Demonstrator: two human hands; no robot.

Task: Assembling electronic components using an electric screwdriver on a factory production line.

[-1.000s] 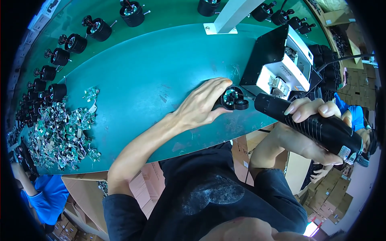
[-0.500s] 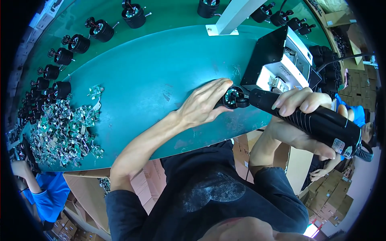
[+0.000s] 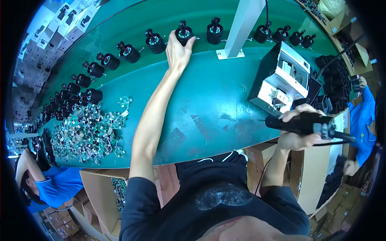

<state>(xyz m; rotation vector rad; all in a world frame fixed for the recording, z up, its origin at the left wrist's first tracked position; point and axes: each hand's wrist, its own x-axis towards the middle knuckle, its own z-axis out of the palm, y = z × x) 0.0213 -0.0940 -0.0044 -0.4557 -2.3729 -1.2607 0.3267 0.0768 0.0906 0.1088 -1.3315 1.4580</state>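
Far out at the back of the green table, my left hand (image 3: 179,53) is closed round a black cylindrical housing (image 3: 183,37) with a small circuit board in its mouth and a dark round part standing above it. My right hand (image 3: 298,130) grips a black electric screwdriver (image 3: 295,123), its thin bit pointing left over the table's front right part. A row of similar black housings, such as one just right of my left hand (image 3: 214,32), curves along the back strip.
A heap of green circuit boards (image 3: 86,134) covers the table's left side. A grey post (image 3: 240,30) rises at the back, left of a white and black screw feeder (image 3: 281,82). Cardboard boxes (image 3: 96,197) stand below the front edge. Co-workers in blue (image 3: 364,120) are on both sides.
My left hand has moved from the front middle to the back row with the black housing. My right hand has drawn the screwdriver down, away from where the housing was.
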